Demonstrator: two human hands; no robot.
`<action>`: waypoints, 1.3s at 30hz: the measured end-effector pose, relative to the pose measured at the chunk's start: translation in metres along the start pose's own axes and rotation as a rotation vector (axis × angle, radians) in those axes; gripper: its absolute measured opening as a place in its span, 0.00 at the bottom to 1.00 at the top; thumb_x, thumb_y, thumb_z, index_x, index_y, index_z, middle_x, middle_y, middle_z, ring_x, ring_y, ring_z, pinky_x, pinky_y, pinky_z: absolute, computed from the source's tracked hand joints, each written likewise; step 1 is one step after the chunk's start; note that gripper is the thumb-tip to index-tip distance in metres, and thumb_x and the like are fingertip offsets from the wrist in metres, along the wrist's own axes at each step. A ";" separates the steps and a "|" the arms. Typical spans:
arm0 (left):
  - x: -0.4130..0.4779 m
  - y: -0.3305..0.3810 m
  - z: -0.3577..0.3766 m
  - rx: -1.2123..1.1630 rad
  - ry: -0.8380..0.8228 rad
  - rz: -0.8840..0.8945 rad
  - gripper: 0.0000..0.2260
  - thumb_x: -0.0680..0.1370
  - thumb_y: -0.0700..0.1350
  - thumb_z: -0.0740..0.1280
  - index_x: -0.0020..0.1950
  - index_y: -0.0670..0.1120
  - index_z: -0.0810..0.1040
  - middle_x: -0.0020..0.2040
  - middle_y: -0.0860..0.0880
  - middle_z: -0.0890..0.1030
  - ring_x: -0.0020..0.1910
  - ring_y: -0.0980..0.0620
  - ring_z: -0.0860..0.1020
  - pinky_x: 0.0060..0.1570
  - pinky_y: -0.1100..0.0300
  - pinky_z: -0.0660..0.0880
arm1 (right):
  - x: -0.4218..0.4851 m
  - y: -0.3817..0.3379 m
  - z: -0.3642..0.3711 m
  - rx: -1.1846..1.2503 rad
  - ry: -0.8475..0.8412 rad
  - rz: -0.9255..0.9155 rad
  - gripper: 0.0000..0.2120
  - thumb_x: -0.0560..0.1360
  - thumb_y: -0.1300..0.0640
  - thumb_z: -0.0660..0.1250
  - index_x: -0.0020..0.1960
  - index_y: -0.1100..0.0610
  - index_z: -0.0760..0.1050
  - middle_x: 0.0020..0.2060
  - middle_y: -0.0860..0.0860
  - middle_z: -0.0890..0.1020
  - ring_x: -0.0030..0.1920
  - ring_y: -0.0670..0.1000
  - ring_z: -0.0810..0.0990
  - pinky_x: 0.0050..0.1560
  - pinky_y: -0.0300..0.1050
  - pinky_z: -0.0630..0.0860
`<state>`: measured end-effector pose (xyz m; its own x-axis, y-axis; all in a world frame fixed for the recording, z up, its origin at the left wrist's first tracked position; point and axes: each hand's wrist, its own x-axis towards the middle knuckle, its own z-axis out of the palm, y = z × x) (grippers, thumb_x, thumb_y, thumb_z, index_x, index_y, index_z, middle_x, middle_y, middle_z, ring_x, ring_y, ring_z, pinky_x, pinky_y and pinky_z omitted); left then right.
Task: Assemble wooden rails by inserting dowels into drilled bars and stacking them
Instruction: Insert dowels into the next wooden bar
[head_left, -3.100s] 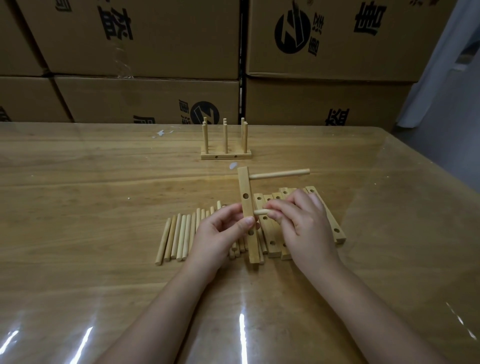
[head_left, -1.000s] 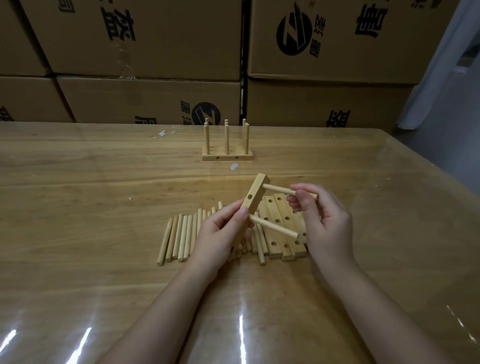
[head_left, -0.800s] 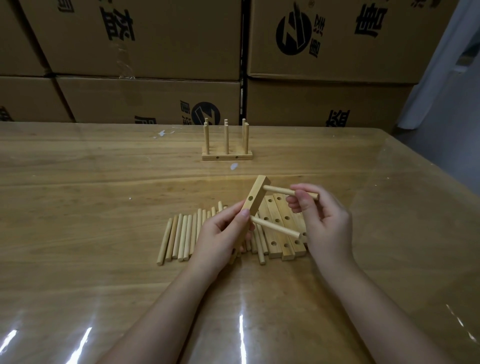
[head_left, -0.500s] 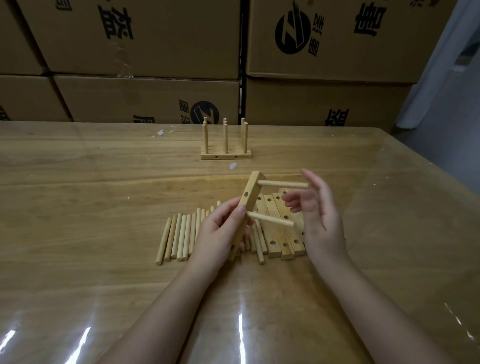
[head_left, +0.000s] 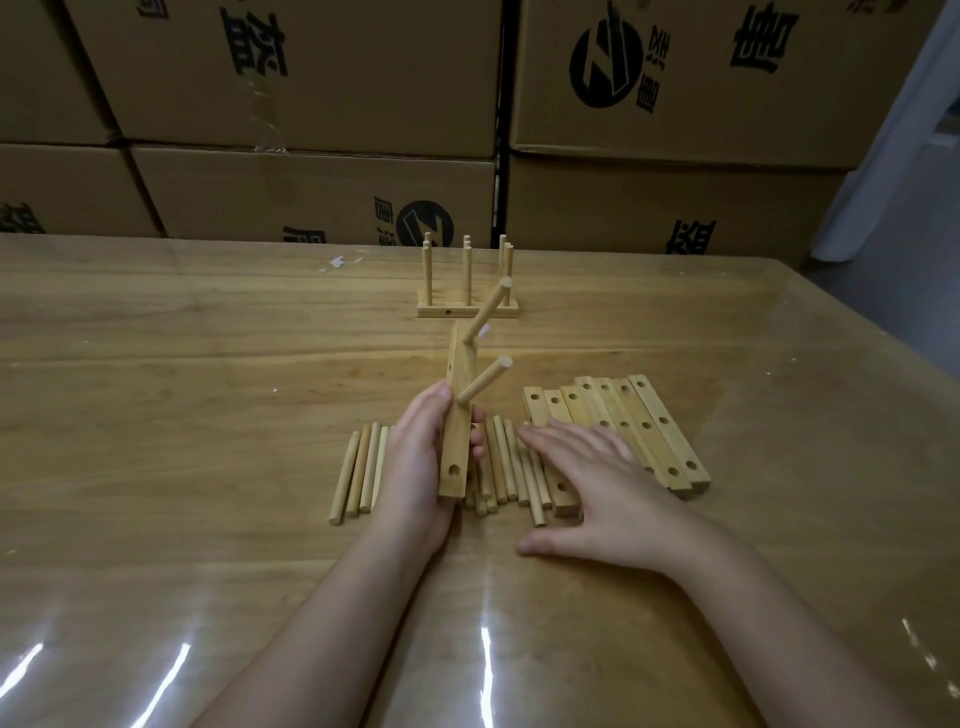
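Observation:
My left hand (head_left: 415, 467) grips a drilled wooden bar (head_left: 457, 447) held nearly upright. Two dowels stick out of the bar, an upper dowel (head_left: 488, 309) and a lower dowel (head_left: 483, 384), both slanting up to the right. One hole near the bar's bottom end is empty. My right hand (head_left: 597, 483) lies flat and open, fingers spread, over the row of loose dowels (head_left: 363, 473) and the near ends of the loose drilled bars (head_left: 639, 426). It holds nothing.
A finished rail stack (head_left: 467, 306) with upright dowels stands farther back on the glossy wooden table (head_left: 208, 389). Stacked cardboard boxes (head_left: 311, 104) line the table's far edge. The table's right edge runs diagonally at the right.
My right hand let go of the upper dowel and dropped onto the loose dowels. My left hand turned the bar more upright, so the two dowels now slant upward.

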<state>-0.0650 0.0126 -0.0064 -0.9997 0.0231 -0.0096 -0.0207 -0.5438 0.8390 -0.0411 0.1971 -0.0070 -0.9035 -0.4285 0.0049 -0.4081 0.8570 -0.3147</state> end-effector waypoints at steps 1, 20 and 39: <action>0.000 -0.001 0.000 0.003 0.000 -0.001 0.10 0.81 0.44 0.60 0.56 0.43 0.78 0.35 0.46 0.80 0.29 0.55 0.76 0.28 0.65 0.74 | 0.000 0.000 0.000 0.020 0.006 0.008 0.48 0.61 0.24 0.61 0.74 0.37 0.44 0.74 0.38 0.52 0.63 0.29 0.41 0.68 0.40 0.35; -0.002 0.001 -0.004 -0.087 -0.130 -0.041 0.21 0.73 0.51 0.68 0.65 0.46 0.75 0.43 0.51 0.83 0.38 0.56 0.81 0.33 0.63 0.77 | -0.002 -0.012 -0.003 0.186 0.431 -0.099 0.10 0.76 0.55 0.64 0.54 0.53 0.80 0.46 0.44 0.81 0.49 0.42 0.76 0.53 0.40 0.73; 0.007 0.001 -0.008 -0.361 -0.129 -0.076 0.08 0.72 0.45 0.67 0.50 0.45 0.78 0.48 0.47 0.83 0.44 0.48 0.83 0.40 0.50 0.81 | -0.001 -0.015 -0.014 1.290 0.542 0.151 0.13 0.65 0.44 0.69 0.44 0.50 0.82 0.36 0.51 0.83 0.43 0.50 0.82 0.49 0.44 0.75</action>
<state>-0.0720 0.0056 -0.0103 -0.9856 0.1677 0.0232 -0.1215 -0.7964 0.5925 -0.0359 0.1890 0.0104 -0.9853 0.0577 0.1607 -0.1660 -0.1042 -0.9806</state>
